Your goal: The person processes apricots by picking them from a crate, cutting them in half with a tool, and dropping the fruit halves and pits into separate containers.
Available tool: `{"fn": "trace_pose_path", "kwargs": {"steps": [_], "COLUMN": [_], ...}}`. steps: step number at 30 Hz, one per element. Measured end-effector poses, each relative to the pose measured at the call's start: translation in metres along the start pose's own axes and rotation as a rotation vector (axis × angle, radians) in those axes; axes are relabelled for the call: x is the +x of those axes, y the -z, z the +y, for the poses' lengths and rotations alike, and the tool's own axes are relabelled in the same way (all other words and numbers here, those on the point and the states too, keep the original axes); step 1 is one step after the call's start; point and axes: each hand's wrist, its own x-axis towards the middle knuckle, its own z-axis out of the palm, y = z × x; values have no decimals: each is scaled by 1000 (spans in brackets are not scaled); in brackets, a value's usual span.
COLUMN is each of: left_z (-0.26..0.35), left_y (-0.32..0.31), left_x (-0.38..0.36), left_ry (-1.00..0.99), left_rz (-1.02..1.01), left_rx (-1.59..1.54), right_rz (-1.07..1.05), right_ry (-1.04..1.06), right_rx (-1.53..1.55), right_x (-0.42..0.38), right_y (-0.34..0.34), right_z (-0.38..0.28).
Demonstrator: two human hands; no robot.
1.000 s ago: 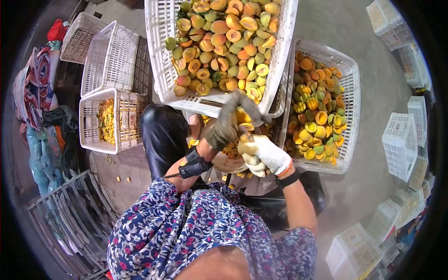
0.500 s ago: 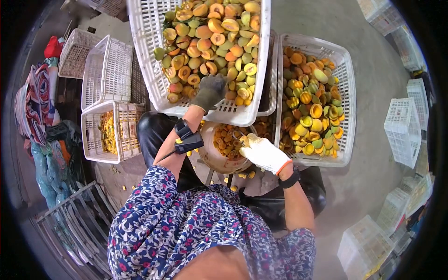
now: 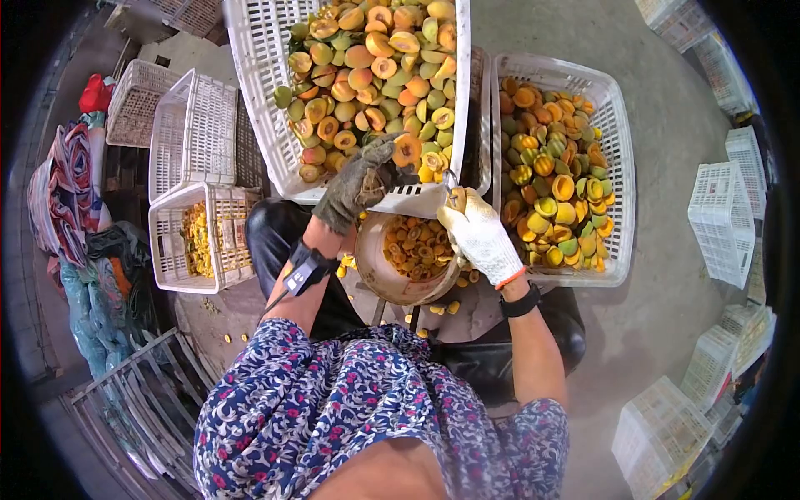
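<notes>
Pinches a fruit half (image 3: 407, 150) by its edge in the narrow grip of the left hand (image 3: 358, 190) over the crate (image 3: 262, 100), with a metal tool (image 3: 451, 178) held in the right hand (image 3: 479, 235); looks light, soft and slippery, best cupped from the skin side.

A gap is left between the halved fruit (image 3: 407, 150) in the left hand (image 3: 360, 187) and the metal tool (image 3: 451, 179) in the right hand (image 3: 479, 233). Access to the bowl (image 3: 372, 268) is partly blocked at its right by that hand. Forward passage is barred by the large crate (image 3: 408, 202), rightward passage by the right crate (image 3: 623, 167).
</notes>
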Motion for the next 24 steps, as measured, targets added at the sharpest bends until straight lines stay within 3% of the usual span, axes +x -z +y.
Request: {"fn": "trace_pose_path", "kwargs": {"steps": [2,3,5,6,14,16,18,19,21,22,24], "left_z": [-17,-20,-16,-12,-38,-54,-62,-65,-67,-66,-66], "left_y": [3,-4,-27,-38,-47,-54,-59,-62,-69,-72,-73], "left_x": [-2,-5,-11,-14,-10,-5,0,2,6,7,6], "left_ry": [-145,-143,-45,-64,-185,-404,-510,-553,-642,-709,-717], "left_rz": [-140,-140,-120,-157,-175,-39,32,56,102,131,133], "left_rx": [134,129,-99,-50,176,354,439,452,474,567,601], "right_rz": [178,177,328,291,305,308,447,445,414,413,496], "right_ry": [285,281,676,550,561,541,749,747,491,489,972], "right_rx": [-31,-35,-375,-298,-424,-367,-772,-773,-296,-298,-923], "right_x": [4,6,11,6,6,8,9,8,4,7,14], "right_y": [-10,-12,-15,-14,-16,-18,-22,-23,-25,-22,-15], "right_z": [8,13,19,9,15,24,30,27,17,22,37]}}
